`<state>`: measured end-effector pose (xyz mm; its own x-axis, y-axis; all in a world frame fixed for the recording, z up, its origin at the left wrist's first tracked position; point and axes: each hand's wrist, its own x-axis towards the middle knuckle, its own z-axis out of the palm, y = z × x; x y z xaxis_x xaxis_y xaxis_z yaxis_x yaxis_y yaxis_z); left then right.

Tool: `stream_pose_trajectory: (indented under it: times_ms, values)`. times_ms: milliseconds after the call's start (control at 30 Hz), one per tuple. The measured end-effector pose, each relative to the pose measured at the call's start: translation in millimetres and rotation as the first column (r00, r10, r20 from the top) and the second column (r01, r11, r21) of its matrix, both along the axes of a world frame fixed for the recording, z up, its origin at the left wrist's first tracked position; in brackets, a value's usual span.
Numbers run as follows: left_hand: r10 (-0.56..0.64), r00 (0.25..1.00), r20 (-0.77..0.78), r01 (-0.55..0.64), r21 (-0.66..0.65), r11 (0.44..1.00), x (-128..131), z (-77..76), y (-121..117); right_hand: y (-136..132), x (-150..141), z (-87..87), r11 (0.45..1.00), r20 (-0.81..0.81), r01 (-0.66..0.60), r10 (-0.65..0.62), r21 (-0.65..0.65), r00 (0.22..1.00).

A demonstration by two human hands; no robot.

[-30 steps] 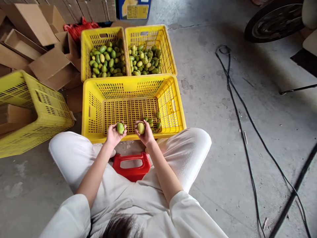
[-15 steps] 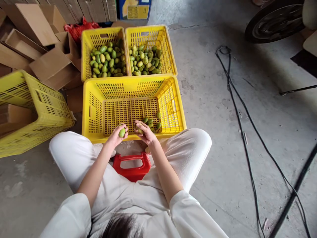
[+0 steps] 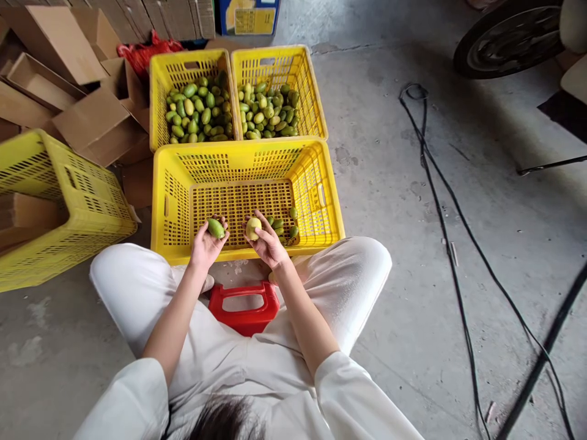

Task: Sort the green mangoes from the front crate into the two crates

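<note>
My left hand is turned palm up with its fingers curled around a green mango-like fruit. A rounder, yellowish fruit rests in my right hand, its thumb and fingers about it. Both hands are over the near side of a yellow plastic crate, which stands before my knees. Several green fruits lie on the crate floor at its near right, just beyond my right hand.
Behind stand two yellow crates, a left one and a right one, each holding many fruits. Cardboard boxes and another crate are at left. A red plastic seat is under me. Black cables cross the floor.
Both hands have moved slightly forward and turned, bringing the fruits into fuller view. My left hand has shifted a little to the left. The fruits on the crate floor have stayed put.
</note>
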<state>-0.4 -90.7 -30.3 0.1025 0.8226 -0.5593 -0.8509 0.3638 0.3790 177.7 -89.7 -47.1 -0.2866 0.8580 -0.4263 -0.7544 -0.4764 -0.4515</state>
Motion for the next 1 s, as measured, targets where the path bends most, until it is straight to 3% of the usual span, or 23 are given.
stream_pose_trajectory:
  times_ms: [167,267,500,667,800,1000]
  values:
    - [-0.059,0.997,-0.05,0.056,-0.054,0.997,4.5,-8.2,-3.2,-4.4,-4.3,-13.9,0.967,0.08,-0.201,0.215,-0.16,0.973]
    - [-0.071,0.996,-0.048,0.068,-0.071,0.995,4.5,-9.6,-4.5,-4.0,-6.2,-17.1,0.958,0.139,-0.23,0.255,-0.173,0.957]
    - [0.046,0.999,0.029,-0.046,-0.007,0.999,1.7,1.3,-2.2,5.3,0.4,-7.1,0.984,-0.033,0.073,-0.079,-0.164,0.996]
    - [0.044,0.999,-0.023,-0.043,0.018,0.999,6.4,7.9,-2.7,4.8,2.0,-2.2,0.988,-0.04,0.117,-0.122,-0.103,0.992]
    - [-0.018,1.0,0.0,0.018,-0.008,1.0,6.8,3.5,-3.4,0.2,-0.2,-4.3,0.996,0.028,0.029,-0.027,-0.084,0.999]
    - [-0.136,0.99,0.035,0.139,-0.105,0.985,-1.2,-9.2,-6.0,-4.4,-3.2,-11.4,0.965,0.04,-0.222,0.229,-0.138,0.973]
